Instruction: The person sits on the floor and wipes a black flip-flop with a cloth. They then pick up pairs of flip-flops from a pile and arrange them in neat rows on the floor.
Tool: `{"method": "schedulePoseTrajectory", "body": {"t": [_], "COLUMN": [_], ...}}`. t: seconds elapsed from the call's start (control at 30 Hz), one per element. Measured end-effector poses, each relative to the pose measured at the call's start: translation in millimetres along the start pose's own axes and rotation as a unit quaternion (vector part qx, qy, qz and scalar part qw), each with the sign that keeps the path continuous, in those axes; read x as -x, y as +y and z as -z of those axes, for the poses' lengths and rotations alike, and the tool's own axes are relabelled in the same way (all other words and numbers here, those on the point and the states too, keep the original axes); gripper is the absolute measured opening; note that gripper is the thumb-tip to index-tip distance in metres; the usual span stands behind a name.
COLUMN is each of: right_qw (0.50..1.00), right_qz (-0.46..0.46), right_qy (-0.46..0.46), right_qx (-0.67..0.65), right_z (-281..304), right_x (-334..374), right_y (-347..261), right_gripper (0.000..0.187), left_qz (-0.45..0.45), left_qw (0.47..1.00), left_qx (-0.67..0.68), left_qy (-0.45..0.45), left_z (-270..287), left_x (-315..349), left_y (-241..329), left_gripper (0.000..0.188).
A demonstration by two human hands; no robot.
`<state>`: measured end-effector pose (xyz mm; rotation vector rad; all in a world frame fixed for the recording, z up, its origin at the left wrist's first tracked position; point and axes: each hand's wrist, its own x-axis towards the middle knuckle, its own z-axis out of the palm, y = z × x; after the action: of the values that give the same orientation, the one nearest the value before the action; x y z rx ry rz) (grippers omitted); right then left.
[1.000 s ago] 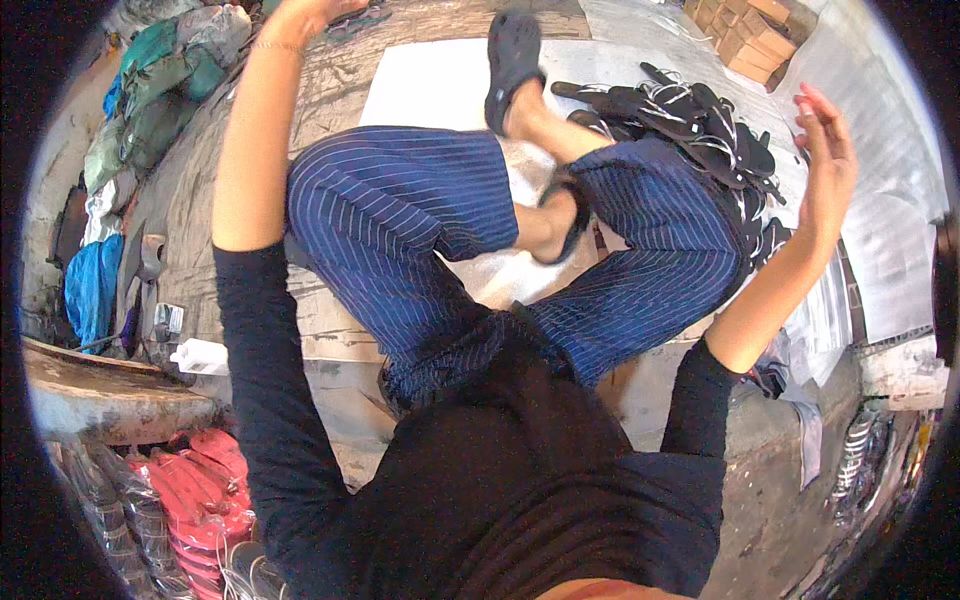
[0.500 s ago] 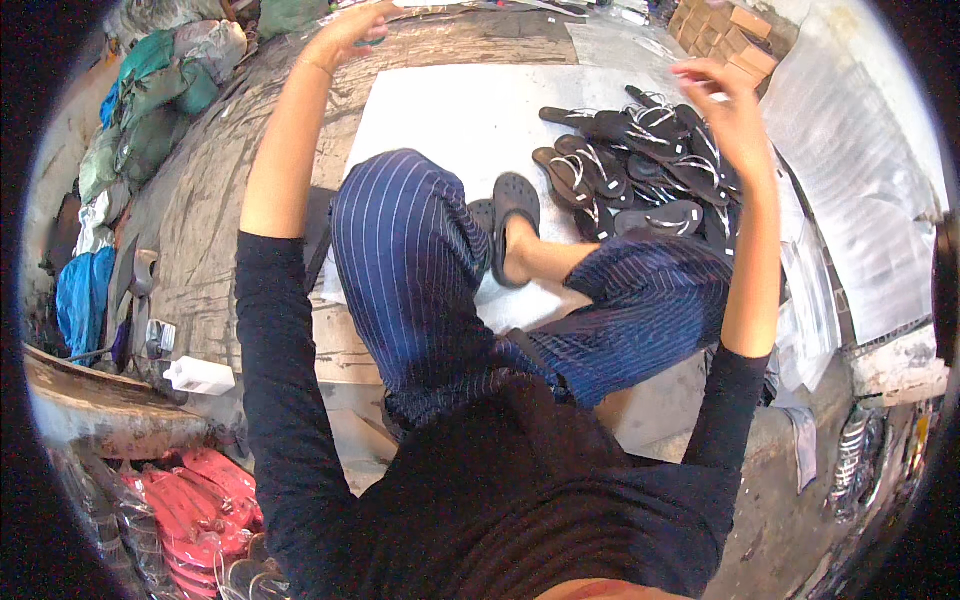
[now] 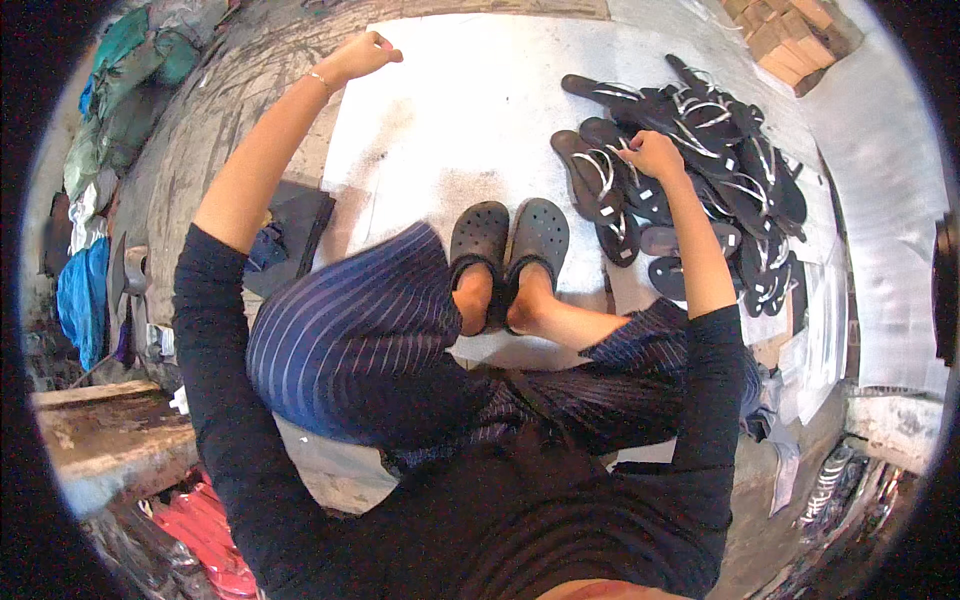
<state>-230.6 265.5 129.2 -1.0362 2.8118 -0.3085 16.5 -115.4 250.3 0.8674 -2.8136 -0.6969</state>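
Note:
A heap of black flip-flops (image 3: 720, 150) with pale, shiny straps lies on the white sheet (image 3: 450, 110), to the right of my feet. Over the near left side of this heap, my right hand (image 3: 657, 157) is closed, its fingertips pinched at the strap of one flip-flop (image 3: 647, 197). My left hand (image 3: 362, 58) hovers above the sheet's far left part, wearing a thin bracelet. Its fingers are curled together, and whatever may be inside them is hidden. My feet, in dark clogs (image 3: 540, 235), rest side by side on the sheet.
Small brown boxes (image 3: 785, 45) are stacked at the far right, beside a grey sheet (image 3: 870, 200). Green bags (image 3: 130, 90) and a blue bag (image 3: 85, 300) line the left side. Red pieces in clear wrap (image 3: 205, 530) lie at the lower left.
Both hands have come down and closed; the right now reaches the flip-flops. My left knee has swung outward, my feet stand side by side, and the view has tilted.

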Motion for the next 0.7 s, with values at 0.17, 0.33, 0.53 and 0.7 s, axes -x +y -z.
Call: {"method": "schedulePoseTrajectory", "body": {"t": [0.17, 0.33, 0.53, 0.7], "right_qw": [0.969, 0.906, 0.949, 0.943], "right_qz": [-0.101, -0.076, 0.028, 0.219], "right_qy": [-0.116, -0.325, -0.249, -0.203], "right_qx": [0.194, 0.259, 0.193, 0.145], "right_z": [-39.2, -84.0, -86.4, -60.0], "right_x": [-28.7, -92.0, -109.5, -131.9], "right_y": [-41.7, -42.4, -57.2, -86.5], "right_gripper": [0.084, 0.058, 0.023, 0.025], "left_qz": [-0.051, -0.026, -0.041, -0.04], "left_qw": [0.962, 0.972, 0.967, 0.976], "left_qx": [-0.24, -0.223, -0.206, -0.05], "left_qy": [-0.123, -0.073, -0.144, -0.208], "left_z": [-41.1, -86.6, -133.2, -144.7], "left_x": [-59.4, -148.0, -183.1, -177.4], "left_y": [-30.8, -54.5, -26.8, 5.4], "left_gripper": [0.05, 0.046, 0.046, 0.05]}}
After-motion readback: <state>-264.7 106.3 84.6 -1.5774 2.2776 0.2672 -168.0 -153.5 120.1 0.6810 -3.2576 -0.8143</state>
